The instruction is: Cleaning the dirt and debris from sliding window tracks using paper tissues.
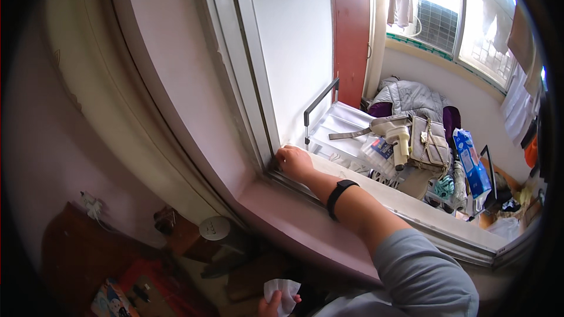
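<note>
Blue box (472,164) near a chain-strapped handbag (427,151)

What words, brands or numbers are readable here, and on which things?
I don't copy out print, but here is where marks show:
Blue-and-white box: printing, too small to read clearly.
Blue-and-red label among the clutter: too small to read.
Pale round disc: dark marks, too blurred to read.
White tissue or cloth in the left hand: no writing visible.

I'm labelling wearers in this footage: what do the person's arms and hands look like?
The right hand is ungloved, with a black band around the wrist and a short grey-blue sleeve above. The left hand also shows no glove; its wrist and sleeve can't be made out.
</note>
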A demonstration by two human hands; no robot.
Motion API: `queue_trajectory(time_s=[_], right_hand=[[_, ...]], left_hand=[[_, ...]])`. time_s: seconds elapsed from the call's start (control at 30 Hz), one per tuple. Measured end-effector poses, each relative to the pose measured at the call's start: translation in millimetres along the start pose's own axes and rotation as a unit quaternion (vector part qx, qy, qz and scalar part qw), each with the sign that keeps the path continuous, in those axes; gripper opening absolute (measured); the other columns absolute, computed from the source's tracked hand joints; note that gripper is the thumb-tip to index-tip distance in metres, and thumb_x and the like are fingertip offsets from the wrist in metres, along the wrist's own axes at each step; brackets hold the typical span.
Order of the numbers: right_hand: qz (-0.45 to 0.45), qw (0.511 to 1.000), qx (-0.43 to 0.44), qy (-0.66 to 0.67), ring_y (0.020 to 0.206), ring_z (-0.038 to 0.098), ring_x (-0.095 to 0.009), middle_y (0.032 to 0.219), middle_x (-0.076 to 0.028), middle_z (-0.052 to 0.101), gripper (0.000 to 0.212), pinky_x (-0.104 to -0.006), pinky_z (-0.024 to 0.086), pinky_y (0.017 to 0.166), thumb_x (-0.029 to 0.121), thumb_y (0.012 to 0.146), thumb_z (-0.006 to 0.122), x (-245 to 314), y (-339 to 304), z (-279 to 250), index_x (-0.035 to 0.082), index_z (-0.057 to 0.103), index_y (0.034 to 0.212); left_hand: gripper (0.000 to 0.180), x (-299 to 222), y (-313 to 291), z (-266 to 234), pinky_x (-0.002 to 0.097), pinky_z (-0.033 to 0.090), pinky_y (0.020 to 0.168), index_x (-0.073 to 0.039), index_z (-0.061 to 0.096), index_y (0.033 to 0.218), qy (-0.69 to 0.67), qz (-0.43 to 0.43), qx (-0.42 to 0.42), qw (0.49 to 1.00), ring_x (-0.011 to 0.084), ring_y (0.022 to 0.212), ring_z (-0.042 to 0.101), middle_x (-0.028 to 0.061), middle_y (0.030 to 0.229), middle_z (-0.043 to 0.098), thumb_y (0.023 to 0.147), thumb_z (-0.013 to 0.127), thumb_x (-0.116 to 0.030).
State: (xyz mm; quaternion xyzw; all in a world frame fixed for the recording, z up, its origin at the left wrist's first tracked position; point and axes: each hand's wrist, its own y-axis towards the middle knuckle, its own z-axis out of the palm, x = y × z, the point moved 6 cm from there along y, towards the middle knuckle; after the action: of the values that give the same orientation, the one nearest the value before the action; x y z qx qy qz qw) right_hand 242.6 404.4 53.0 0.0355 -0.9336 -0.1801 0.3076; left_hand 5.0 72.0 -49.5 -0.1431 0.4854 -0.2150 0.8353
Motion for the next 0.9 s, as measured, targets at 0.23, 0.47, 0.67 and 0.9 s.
queue_trajectory(time_s=[0.23,0.47,0.67,0.9], right_hand=[[-0.123,0.984,0.06,-0.115,0.096,0.058,-0.026,0.093,-0.006,0.063,0.015,-0.0377,0.048,0.081,0.011,0.078,0.052,21.7,-1.7,1.3,0.013,0.064,0.085],[-0.092,0.961,0.198,-0.17,0.1,0.058,-0.026,0.098,-0.006,0.064,0.017,-0.0394,0.048,0.08,0.017,0.083,0.05,16.9,-9.2,-16.1,0.013,0.065,0.089],[-0.103,0.958,0.21,-0.165,0.098,0.059,-0.027,0.096,-0.006,0.064,0.017,-0.04,0.048,0.079,0.018,0.082,0.051,4.3,-49.9,-46.5,0.014,0.065,0.088],[-0.066,0.965,0.213,-0.137,0.096,0.058,-0.025,0.091,-0.004,0.062,0.011,-0.0382,0.048,0.078,0.013,0.077,0.055,-19.1,-113.5,-91.6,0.015,0.064,0.083]], left_hand=[[0.039,2.2,12.5,11.9,0.0302,0.051,0.069,0.007,0.055,0.111,-0.032,-0.044,0.013,0.998,0.022,0.077,0.064,0.0138,0.091,0.064,0.095,0.049,-0.028],[0.037,-4.1,15.1,15.4,0.0296,0.051,0.069,0.007,0.057,0.108,0.009,-0.012,0.051,0.999,0.0216,0.077,0.064,0.0124,0.09,0.064,0.095,0.05,-0.027],[0.036,3.1,12.2,16.6,0.0298,0.051,0.069,0.006,0.057,0.108,0.007,-0.024,0.049,0.998,0.0212,0.077,0.063,0.0119,0.091,0.064,0.095,0.05,-0.026],[0.035,7.7,11.3,27.3,0.0311,0.052,0.07,0.006,0.056,0.109,0.025,-0.025,0.106,0.994,0.0223,0.077,0.064,0.013,0.093,0.064,0.095,0.05,-0.025]])
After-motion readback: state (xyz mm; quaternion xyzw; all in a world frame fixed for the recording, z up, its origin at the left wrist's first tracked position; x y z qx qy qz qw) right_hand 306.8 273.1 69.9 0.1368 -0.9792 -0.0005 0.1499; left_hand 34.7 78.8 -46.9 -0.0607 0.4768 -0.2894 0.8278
